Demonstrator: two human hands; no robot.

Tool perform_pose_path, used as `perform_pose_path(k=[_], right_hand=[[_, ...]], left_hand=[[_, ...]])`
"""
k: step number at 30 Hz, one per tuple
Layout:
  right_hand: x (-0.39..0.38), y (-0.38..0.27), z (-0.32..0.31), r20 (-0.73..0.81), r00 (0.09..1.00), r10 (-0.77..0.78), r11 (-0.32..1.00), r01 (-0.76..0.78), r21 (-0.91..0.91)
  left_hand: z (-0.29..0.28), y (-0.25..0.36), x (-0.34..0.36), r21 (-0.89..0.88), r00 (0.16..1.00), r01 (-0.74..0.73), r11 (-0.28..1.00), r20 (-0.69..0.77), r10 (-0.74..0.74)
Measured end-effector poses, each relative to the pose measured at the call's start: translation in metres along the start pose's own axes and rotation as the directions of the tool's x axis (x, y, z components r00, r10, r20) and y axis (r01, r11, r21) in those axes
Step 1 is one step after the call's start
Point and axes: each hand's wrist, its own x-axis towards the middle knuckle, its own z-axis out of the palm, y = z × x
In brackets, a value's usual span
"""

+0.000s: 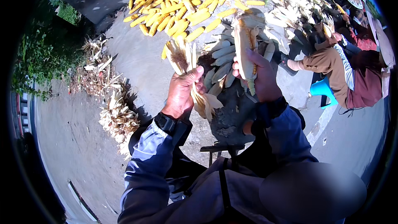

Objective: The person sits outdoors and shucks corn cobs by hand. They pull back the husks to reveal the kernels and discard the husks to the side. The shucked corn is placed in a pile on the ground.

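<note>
My left hand [183, 90] is closed round a bunch of dry corn husks [203, 103], with brown silk sticking up above the thumb. To its right, my right hand [262, 72] grips an ear of corn [245, 49] held upright. Pale husk still wraps much of that ear, and some yellow kernels show along its right side. Its green stem end points down toward me. Below and behind the hands lies a pile of unhusked ears [224, 56] in pale husks. Farther off, many husked yellow ears [178, 10] are heaped on the ground.
Loose husks [118, 116] lie heaped at the left, beside green plants [52, 49]. More husks [298, 6] are strewn at the far right. Several people [344, 58] sit along the right, near a blue plastic stool [323, 91].
</note>
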Motion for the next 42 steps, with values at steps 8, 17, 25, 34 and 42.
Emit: perform_pose_path(k=[8,17,25,34,42], right_hand=[[-0.028,0.026,0.029,0.012,0.984,0.176,0.982,-0.175,-0.073],[-0.032,0.05,0.034,0.026,0.953,0.301,0.953,-0.299,-0.049],[-0.029,0.044,0.039,0.081,0.987,0.139,0.973,-0.12,-0.199],[-0.025,0.023,0.038,0.043,0.998,0.053,0.922,-0.032,-0.387],[-0.003,0.04,0.001,0.24,0.906,-0.349,0.402,0.376,-0.835]], left_hand=[[0.008,-0.014,0.016,0.23,0.961,-0.237,0.944,-0.088,0.263],[0.013,-0.016,0.028,0.108,0.922,-0.321,0.941,-0.192,0.337],[0.011,-0.013,0.028,0.131,0.898,-0.37,0.92,-0.203,0.39],[0.01,0.003,0.019,0.02,0.983,-0.163,0.986,-0.083,0.164],[0.01,0.002,0.023,0.009,0.971,-0.2,0.98,-0.128,0.2]])
